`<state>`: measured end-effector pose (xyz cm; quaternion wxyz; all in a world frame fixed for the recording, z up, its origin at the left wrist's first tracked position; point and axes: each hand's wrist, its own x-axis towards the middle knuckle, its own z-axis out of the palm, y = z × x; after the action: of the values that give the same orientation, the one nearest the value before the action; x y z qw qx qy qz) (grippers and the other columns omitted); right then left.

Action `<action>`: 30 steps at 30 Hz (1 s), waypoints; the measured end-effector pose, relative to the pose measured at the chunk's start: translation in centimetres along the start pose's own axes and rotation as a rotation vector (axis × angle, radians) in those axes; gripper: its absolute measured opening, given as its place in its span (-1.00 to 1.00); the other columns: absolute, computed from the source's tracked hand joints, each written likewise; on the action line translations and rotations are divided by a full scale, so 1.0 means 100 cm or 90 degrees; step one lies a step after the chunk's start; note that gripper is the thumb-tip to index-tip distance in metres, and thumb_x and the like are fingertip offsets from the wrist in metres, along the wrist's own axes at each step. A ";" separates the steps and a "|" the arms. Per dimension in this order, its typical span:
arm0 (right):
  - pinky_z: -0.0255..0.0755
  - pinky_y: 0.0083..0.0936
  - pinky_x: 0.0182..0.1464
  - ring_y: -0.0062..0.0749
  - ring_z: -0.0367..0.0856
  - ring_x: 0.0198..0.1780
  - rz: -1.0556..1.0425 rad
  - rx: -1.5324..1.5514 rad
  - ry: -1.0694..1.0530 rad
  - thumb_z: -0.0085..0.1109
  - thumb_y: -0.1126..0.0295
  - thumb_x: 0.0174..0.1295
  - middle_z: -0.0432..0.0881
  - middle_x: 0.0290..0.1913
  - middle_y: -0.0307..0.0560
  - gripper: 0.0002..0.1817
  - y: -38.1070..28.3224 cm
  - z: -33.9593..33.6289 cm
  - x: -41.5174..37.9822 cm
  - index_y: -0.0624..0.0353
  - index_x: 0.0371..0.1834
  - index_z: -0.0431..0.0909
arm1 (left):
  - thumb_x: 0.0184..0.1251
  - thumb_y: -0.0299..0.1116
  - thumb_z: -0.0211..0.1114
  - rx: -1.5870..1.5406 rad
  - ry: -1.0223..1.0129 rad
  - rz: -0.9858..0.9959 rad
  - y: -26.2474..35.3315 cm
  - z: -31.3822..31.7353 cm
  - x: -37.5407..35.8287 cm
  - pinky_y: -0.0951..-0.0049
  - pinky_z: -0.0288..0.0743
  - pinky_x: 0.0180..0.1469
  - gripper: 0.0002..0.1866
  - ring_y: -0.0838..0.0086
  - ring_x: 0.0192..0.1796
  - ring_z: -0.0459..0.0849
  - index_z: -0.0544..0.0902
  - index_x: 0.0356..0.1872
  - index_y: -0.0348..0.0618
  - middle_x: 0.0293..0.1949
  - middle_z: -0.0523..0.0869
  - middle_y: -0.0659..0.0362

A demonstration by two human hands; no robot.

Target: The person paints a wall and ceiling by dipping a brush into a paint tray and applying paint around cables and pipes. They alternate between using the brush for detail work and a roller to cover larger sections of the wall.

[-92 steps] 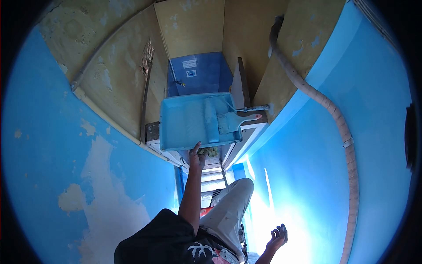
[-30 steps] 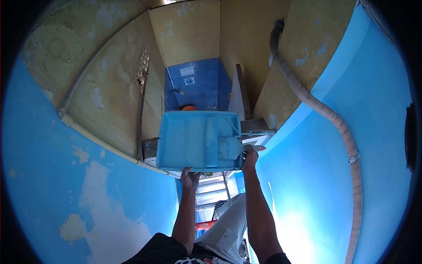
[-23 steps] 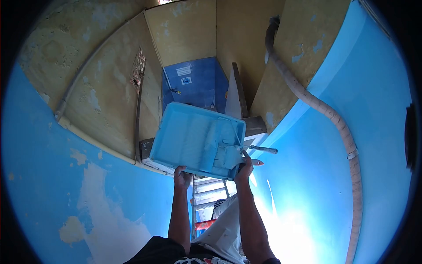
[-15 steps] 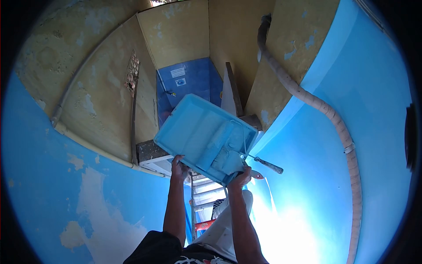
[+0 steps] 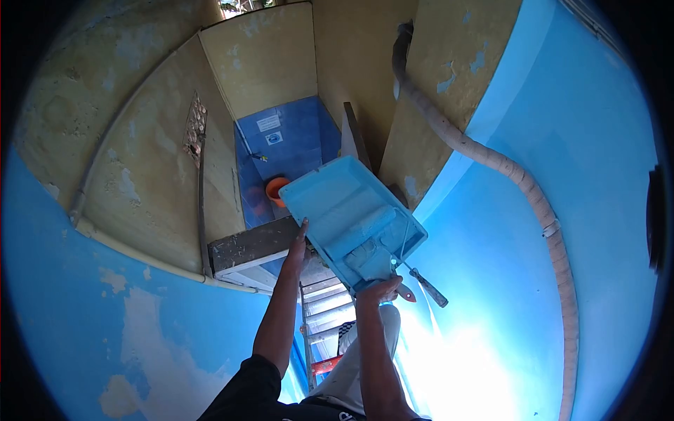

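A light-blue paint tray is held tilted in front of me, wet with paint. Across it lies a paint roller, its handle sticking out past the right side. A paintbrush rests at the tray's near end, its handle tip poking out beside my right hand. My right hand is closed round the near corner of the tray. Along the tray's left edge, my left hand presses with its fingers pointing upward; part of it is hidden behind the rim.
Beneath me stands a ladder. A dark-topped ledge juts out left of the tray. An orange bucket sits below in the blue-tiled corner. A wrapped pipe runs down the right wall, and peeling paint marks the left wall.
The tray has moved right and slightly down, with the roller and brush in it. My left hand has shifted up along its edge. The orange bucket has come into sight as the view turned.
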<state>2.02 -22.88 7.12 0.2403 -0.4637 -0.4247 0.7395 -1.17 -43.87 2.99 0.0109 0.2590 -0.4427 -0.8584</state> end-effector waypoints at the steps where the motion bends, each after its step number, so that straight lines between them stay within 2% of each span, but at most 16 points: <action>1: 0.43 -0.10 -0.16 -0.13 0.49 -0.22 0.032 0.012 0.003 0.11 0.08 0.23 0.49 -0.26 0.10 -0.53 0.000 -0.002 0.000 0.42 -0.37 0.49 | 0.29 0.44 0.21 0.020 0.008 -0.002 -0.002 0.000 0.003 -0.12 0.59 0.10 -0.02 0.18 0.25 0.64 0.22 0.55 -0.01 0.34 0.55 0.05; 2: 0.44 -0.11 -0.15 -0.13 0.49 -0.21 0.064 0.025 0.007 0.12 0.08 0.23 0.49 -0.26 0.10 -0.53 0.002 -0.003 0.002 0.41 -0.38 0.49 | 0.31 0.46 0.17 0.039 0.016 -0.004 -0.002 0.003 0.003 -0.08 0.63 0.06 -0.02 0.21 0.20 0.68 0.22 0.55 -0.02 0.31 0.59 0.05; 6: 0.45 -0.12 -0.13 -0.13 0.51 -0.17 0.075 0.026 0.025 0.09 0.04 0.25 0.50 -0.22 0.11 -0.50 0.005 0.003 -0.002 0.42 -0.29 0.49 | 0.37 0.45 0.10 0.166 0.074 -0.026 -0.008 0.006 -0.012 -0.16 0.52 0.19 -0.04 0.25 0.31 0.59 0.22 0.54 -0.09 0.32 0.58 0.08; 9: 0.48 -0.12 -0.07 -0.09 0.54 -0.10 0.099 -0.021 0.077 0.06 -0.01 0.29 0.51 -0.12 0.17 -0.45 0.006 0.017 -0.012 0.42 -0.13 0.48 | 0.44 0.37 0.10 0.100 0.044 -0.082 -0.024 0.014 -0.039 -0.13 0.48 0.24 -0.14 0.29 0.32 0.57 0.31 0.50 -0.12 0.32 0.58 0.10; 11: 0.49 -0.11 0.02 -0.06 0.53 0.01 0.114 0.028 0.029 0.05 -0.05 0.31 0.48 0.03 0.23 -0.40 0.010 0.020 -0.019 0.40 0.01 0.46 | 0.46 0.34 0.09 0.108 0.008 -0.088 -0.036 0.022 -0.061 -0.07 0.47 0.26 -0.17 0.27 0.30 0.59 0.33 0.48 -0.13 0.32 0.57 0.08; 12: 0.49 -0.11 0.02 -0.06 0.53 0.01 0.114 0.025 0.030 0.05 -0.05 0.31 0.48 0.03 0.23 -0.40 0.020 0.017 -0.016 0.40 0.01 0.46 | 0.48 0.31 0.08 0.113 -0.031 -0.092 -0.045 0.024 -0.069 -0.01 0.46 0.28 -0.19 0.25 0.27 0.61 0.36 0.47 -0.14 0.32 0.57 0.06; 13: 0.49 -0.09 0.05 -0.05 0.52 0.03 0.119 0.009 -0.014 0.04 -0.06 0.32 0.46 0.06 0.25 -0.40 0.029 0.015 -0.014 0.38 0.02 0.47 | 0.53 0.18 0.13 0.096 -0.032 -0.053 -0.055 0.025 -0.072 0.14 0.49 0.25 -0.32 0.34 0.19 0.66 0.48 0.35 -0.21 0.20 0.66 0.09; 15: 0.46 -0.05 0.12 -0.03 0.50 0.10 0.163 0.002 -0.062 0.01 -0.11 0.33 0.42 0.12 0.23 -0.41 0.019 0.015 -0.025 0.29 0.03 0.49 | 0.54 0.14 0.15 0.055 -0.033 -0.031 -0.065 0.021 -0.071 0.20 0.50 0.24 -0.35 0.35 0.18 0.66 0.50 0.33 -0.24 0.21 0.65 0.08; 19: 0.49 -0.07 0.07 -0.03 0.53 0.07 0.088 0.032 -0.139 0.04 -0.12 0.32 0.46 0.07 0.15 -0.42 0.053 -0.008 -0.002 0.21 0.08 0.48 | 0.53 0.07 0.20 -0.023 -0.016 0.000 -0.083 0.009 -0.060 0.30 0.51 0.19 -0.40 0.37 0.16 0.67 0.53 0.29 -0.27 0.20 0.65 0.08; 20: 0.51 -0.12 0.03 -0.06 0.55 0.03 0.161 0.033 -0.163 0.07 -0.11 0.31 0.48 0.04 0.12 -0.43 0.049 -0.014 -0.001 0.19 0.10 0.46 | 0.53 0.07 0.20 -0.026 -0.016 0.002 -0.091 0.005 -0.052 0.30 0.51 0.19 -0.40 0.37 0.16 0.67 0.53 0.29 -0.27 0.20 0.65 0.08; 21: 0.52 -0.17 -0.01 -0.09 0.56 -0.01 0.234 0.034 -0.186 0.09 -0.10 0.31 0.49 0.01 0.08 -0.43 0.045 -0.016 -0.002 0.17 0.12 0.45 | 0.53 0.07 0.20 0.003 0.046 0.034 -0.097 0.001 -0.043 0.31 0.54 0.12 -0.43 0.39 0.08 0.69 0.58 0.21 -0.27 0.11 0.69 0.09; 23: 0.51 -0.20 -0.03 -0.16 0.56 -0.07 0.247 0.024 -0.221 0.12 -0.08 0.29 0.50 -0.02 0.05 -0.43 0.039 -0.022 -0.009 0.13 0.15 0.43 | 0.53 0.08 0.20 0.031 0.111 0.062 -0.103 -0.006 -0.038 0.32 0.57 0.05 -0.45 0.40 0.01 0.72 0.62 0.14 -0.27 0.02 0.72 0.10; 25: 0.53 -0.22 -0.09 -0.20 0.59 -0.13 0.280 0.028 -0.278 0.19 -0.05 0.25 0.52 -0.07 0.02 -0.44 0.032 -0.026 -0.019 0.09 0.16 0.43 | 0.52 0.10 0.21 -0.010 0.174 0.057 -0.093 -0.005 -0.032 0.33 0.56 -0.15 -0.49 0.47 -0.26 0.68 0.69 -0.06 -0.26 -0.26 0.71 0.18; 26: 0.58 -0.22 -0.12 -0.18 0.60 -0.14 0.302 0.029 -0.280 0.21 -0.02 0.25 0.52 -0.07 0.04 -0.45 0.033 -0.025 -0.022 0.09 0.17 0.42 | 0.52 0.10 0.21 -0.010 0.172 0.055 -0.087 -0.001 -0.034 0.33 0.56 -0.15 -0.49 0.47 -0.26 0.68 0.69 -0.06 -0.26 -0.26 0.71 0.18; 28: 0.62 -0.22 -0.12 -0.15 0.61 -0.12 0.319 0.032 -0.300 0.20 -0.01 0.26 0.53 -0.06 0.05 -0.44 0.034 -0.027 -0.030 0.09 0.20 0.39 | 0.52 0.10 0.21 -0.034 0.191 0.089 -0.072 0.006 -0.038 0.31 0.47 -0.33 -0.51 0.54 -0.44 0.53 0.71 -0.20 -0.22 -0.45 0.61 0.27; 30: 0.63 -0.21 -0.10 -0.15 0.61 -0.12 0.332 0.026 -0.292 0.20 0.00 0.27 0.54 -0.06 0.06 -0.44 0.037 -0.028 -0.029 0.10 0.21 0.38 | 0.52 0.10 0.22 -0.034 0.214 0.085 -0.051 0.022 -0.056 0.32 0.46 -0.32 -0.51 0.54 -0.43 0.52 0.71 -0.18 -0.21 -0.45 0.61 0.27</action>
<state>5.99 -25.87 4.79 -0.0494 -0.3734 -0.3200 0.8693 3.75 -37.73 2.52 0.1484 0.3689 -0.4279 -0.8116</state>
